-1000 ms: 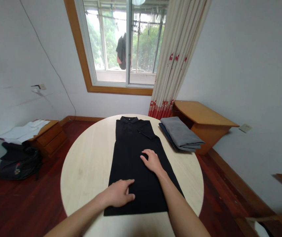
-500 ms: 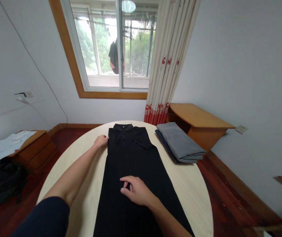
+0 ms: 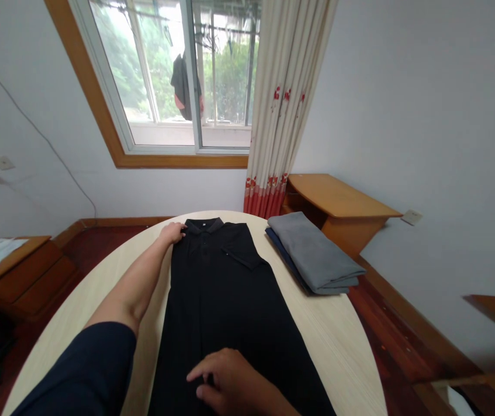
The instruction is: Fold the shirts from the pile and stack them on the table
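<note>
A black polo shirt (image 3: 225,289), folded into a long strip with the collar at the far end, lies on a round light wooden table (image 3: 338,341). My left hand (image 3: 173,232) reaches to the shirt's far left shoulder beside the collar, and its fingers close on that corner. My right hand (image 3: 225,384) rests on the near part of the shirt, fingers curled and pressed on the cloth.
A folded grey garment (image 3: 312,251) on a dark blue one lies at the table's far right. An orange wooden desk (image 3: 338,199) stands behind it by the curtain (image 3: 282,104). A low wooden cabinet (image 3: 17,271) with white cloth stands at the left.
My left hand went from the shirt's near hem to its far left shoulder. My right hand slid back toward me. The view moved closer to the table.
</note>
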{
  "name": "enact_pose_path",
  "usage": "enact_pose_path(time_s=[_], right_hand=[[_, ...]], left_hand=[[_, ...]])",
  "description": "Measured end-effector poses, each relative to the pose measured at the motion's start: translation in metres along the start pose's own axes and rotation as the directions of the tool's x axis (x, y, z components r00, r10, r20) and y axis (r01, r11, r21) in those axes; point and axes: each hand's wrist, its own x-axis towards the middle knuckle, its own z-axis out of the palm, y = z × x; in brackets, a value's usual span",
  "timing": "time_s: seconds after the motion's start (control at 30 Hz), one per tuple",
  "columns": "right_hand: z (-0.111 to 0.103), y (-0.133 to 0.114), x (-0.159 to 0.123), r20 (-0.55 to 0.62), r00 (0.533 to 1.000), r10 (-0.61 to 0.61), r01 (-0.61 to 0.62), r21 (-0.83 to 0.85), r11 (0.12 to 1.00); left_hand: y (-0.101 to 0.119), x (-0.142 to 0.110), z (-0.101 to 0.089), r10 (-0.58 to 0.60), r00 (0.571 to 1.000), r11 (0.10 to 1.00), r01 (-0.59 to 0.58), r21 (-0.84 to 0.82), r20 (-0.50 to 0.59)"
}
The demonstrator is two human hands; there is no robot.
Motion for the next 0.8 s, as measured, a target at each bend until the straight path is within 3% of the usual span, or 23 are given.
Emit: enact_pose_path(time_s=[0.1,0.2,0.3,0.4,0.5,0.63,0.8], right_hand=[[0.005,0.001,0.001,-0.006,0.998,-0.059,0.059,-0.034,0.998],[0.009,0.003,0.002,-0.026,0.994,-0.106,0.105,-0.028,0.994],[0.007,-0.001,0.001,-0.024,0.998,-0.051,0.050,-0.056,0.997],[0.000,-0.007,-0.001,-0.009,0.999,0.035,-0.036,-0.105,0.994],[-0.006,-0.011,-0.004,0.005,0.998,0.067,-0.065,-0.144,0.987],[-0.008,-0.014,-0.008,0.009,0.997,0.076,-0.073,-0.183,0.980],[-0.009,-0.019,-0.011,0.023,0.995,0.097,-0.090,-0.216,0.972]], left_hand=[[-0.002,0.010,-0.008,0.032,0.999,0.999,-0.032,0.016,-0.011],[0.001,0.016,-0.015,0.055,0.994,0.998,-0.053,0.026,-0.099],[0.009,0.018,-0.014,0.077,0.985,0.997,-0.071,0.041,-0.152],[0.019,0.012,-0.005,0.112,0.986,0.993,-0.105,0.062,-0.122],[0.026,-0.006,0.005,0.135,0.985,0.989,-0.127,0.080,-0.106],[0.036,-0.051,0.021,0.123,0.986,0.988,-0.112,0.103,-0.116],[0.051,-0.102,0.045,0.097,0.995,0.988,-0.100,0.116,0.032]])
